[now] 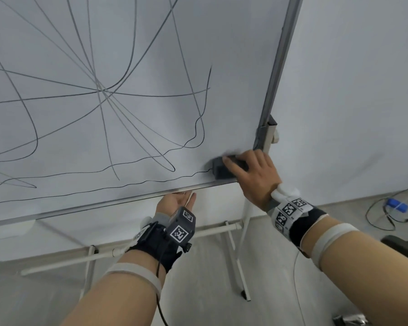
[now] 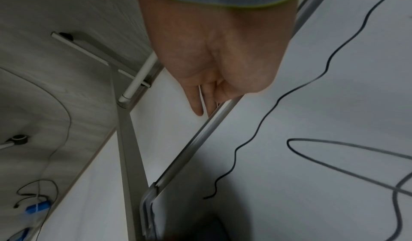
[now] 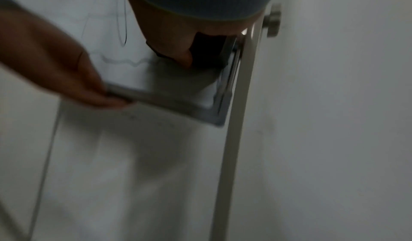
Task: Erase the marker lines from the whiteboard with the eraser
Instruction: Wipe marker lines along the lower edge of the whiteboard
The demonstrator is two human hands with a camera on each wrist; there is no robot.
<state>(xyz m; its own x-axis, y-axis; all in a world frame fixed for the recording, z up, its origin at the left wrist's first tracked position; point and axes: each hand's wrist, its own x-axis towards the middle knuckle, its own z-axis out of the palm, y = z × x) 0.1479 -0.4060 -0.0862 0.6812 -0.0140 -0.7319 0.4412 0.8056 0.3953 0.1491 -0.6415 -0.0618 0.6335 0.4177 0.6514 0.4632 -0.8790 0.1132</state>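
Note:
The whiteboard (image 1: pixel 151 55) is crossed by several black marker lines (image 1: pixel 99 90). My right hand (image 1: pixel 236 165) grips a dark eraser (image 1: pixel 222 171) and presses it flat on the board at the lower right corner, at the end of a wavy line. The patch just above the eraser looks smeared. In the right wrist view a fingertip (image 3: pixel 183 57) lies over the eraser (image 3: pixel 207 50) close to the corner frame (image 3: pixel 178 107). My left hand (image 1: pixel 177 201) holds the board's bottom frame (image 1: pixel 104 204) from below, palm up; its fingers (image 2: pixel 197 107) reach behind the frame (image 2: pixel 200 135).
The board stands on a white stand with a leg (image 1: pixel 240 255) and a crossbar (image 1: pixel 127 248). A clamp knob (image 1: pixel 272 128) sits on the right post. A white wall (image 1: pixel 351 90) is close behind. A blue item with cables (image 1: pixel 397 205) lies on the floor.

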